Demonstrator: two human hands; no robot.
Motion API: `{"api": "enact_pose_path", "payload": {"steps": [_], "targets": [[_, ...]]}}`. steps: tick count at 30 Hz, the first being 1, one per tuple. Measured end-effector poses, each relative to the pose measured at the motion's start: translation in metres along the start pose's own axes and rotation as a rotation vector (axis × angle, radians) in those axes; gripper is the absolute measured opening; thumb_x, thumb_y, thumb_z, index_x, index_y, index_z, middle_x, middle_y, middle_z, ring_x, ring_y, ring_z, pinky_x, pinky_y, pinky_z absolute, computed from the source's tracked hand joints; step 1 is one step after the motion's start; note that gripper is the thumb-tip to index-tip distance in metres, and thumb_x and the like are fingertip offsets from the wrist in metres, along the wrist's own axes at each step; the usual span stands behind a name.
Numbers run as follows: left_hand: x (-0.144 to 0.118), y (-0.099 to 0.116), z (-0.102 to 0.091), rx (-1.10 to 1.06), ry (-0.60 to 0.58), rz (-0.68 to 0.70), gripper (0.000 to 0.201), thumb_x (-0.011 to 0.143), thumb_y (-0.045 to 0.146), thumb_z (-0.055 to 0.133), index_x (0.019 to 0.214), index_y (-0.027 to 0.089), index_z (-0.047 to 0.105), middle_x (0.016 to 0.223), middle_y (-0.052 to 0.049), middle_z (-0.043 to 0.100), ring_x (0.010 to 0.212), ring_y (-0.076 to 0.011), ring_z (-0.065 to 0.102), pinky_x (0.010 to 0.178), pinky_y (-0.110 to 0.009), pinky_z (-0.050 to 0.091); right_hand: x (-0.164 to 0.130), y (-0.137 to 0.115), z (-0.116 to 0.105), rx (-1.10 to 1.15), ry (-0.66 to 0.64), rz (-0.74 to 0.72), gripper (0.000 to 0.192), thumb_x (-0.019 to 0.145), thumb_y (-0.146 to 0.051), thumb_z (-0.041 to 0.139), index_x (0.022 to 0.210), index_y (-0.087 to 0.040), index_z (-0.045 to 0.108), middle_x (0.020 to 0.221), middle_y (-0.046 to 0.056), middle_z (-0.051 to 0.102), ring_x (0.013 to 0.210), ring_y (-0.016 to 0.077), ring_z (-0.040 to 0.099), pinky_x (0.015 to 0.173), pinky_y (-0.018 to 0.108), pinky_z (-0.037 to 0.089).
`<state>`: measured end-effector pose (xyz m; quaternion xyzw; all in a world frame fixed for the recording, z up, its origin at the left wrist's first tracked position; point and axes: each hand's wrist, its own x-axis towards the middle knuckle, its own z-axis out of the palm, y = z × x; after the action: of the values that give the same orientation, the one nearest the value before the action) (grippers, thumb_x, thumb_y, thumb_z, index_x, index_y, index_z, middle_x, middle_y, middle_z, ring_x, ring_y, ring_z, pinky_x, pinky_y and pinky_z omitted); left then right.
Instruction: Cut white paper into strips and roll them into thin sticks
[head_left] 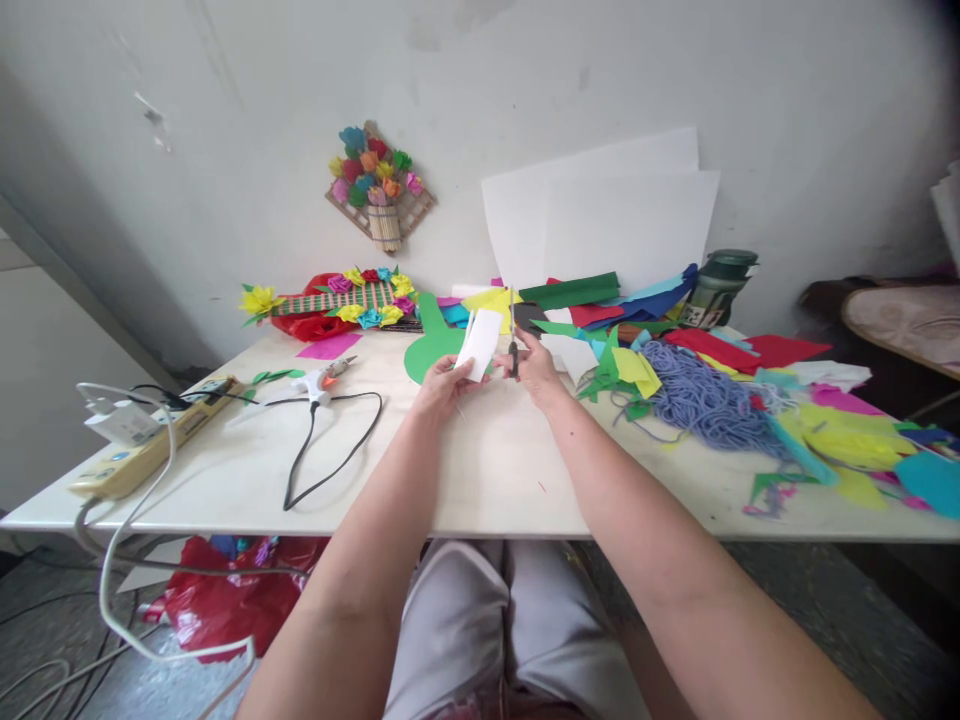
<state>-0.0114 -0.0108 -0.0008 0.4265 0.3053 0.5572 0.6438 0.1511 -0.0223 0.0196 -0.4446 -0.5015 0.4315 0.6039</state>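
Note:
My left hand point(444, 386) is closed on a small folded piece of white paper point(482, 338), pinching its lower left edge and holding it above the table. In my right hand point(535, 366) is a pair of scissors point(513, 335), with fingers in the dark handles and the blades pointing up and away. The scissors stand just to the right of the paper; a narrow gap shows between blades and sheet. Behind my left hand lies a green paper cutout point(426, 348) with a rounded body and a narrow upper part.
A glue gun point(316, 384) with a looping black cord and a power strip point(150, 445) lie at left. Flower-decorated craftwork point(345, 302) lies at the back. Blue-purple yarn point(705, 400), paper scraps point(855, 440) and a dark green jar point(721, 285) crowd the right.

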Motion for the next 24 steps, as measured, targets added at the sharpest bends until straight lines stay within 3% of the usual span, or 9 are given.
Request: {"api": "enact_pose_path", "payload": {"steps": [4,12,18,24], "targets": [[0.000,-0.003,0.003,-0.066,-0.007,-0.034,0.018,0.070,0.016,0.072,0.074,0.012,0.055,0.073,-0.008,0.067,0.066,-0.0175,0.067,0.055,-0.023,0.054,-0.001,0.006,0.008,-0.035,-0.003,-0.001,0.072,0.056,-0.032,0.078,0.121,-0.017,0.051,0.060,-0.005,0.059,0.045,0.0083,0.049,0.046,0.021,0.043],[0.002,-0.006,0.002,-0.036,-0.037,-0.081,0.012,0.071,0.019,0.071,0.073,0.010,0.063,0.073,-0.008,0.067,0.064,-0.0147,0.064,0.057,-0.025,0.055,0.000,0.003,0.001,-0.046,-0.031,-0.029,0.060,0.052,-0.035,0.076,0.105,-0.015,0.059,0.058,-0.006,0.056,0.045,0.0070,0.046,0.045,0.021,0.041],[0.003,0.002,-0.009,0.119,-0.070,-0.026,0.021,0.064,0.028,0.077,0.067,0.010,0.066,0.060,-0.005,0.063,0.053,-0.0117,0.058,0.046,-0.021,0.046,0.000,0.000,-0.007,-0.057,-0.162,-0.004,0.051,0.053,-0.032,0.075,0.099,-0.015,0.063,0.057,-0.005,0.055,0.044,0.0067,0.046,0.040,0.019,0.035],[0.002,0.005,-0.013,0.237,-0.162,-0.066,0.025,0.061,0.030,0.079,0.069,0.008,0.068,0.058,-0.006,0.063,0.047,-0.0104,0.056,0.047,-0.020,0.045,-0.001,-0.004,-0.010,-0.042,-0.183,0.046,0.053,0.050,-0.025,0.076,0.100,-0.014,0.064,0.055,-0.006,0.054,0.043,0.0064,0.046,0.039,0.019,0.034]]}}
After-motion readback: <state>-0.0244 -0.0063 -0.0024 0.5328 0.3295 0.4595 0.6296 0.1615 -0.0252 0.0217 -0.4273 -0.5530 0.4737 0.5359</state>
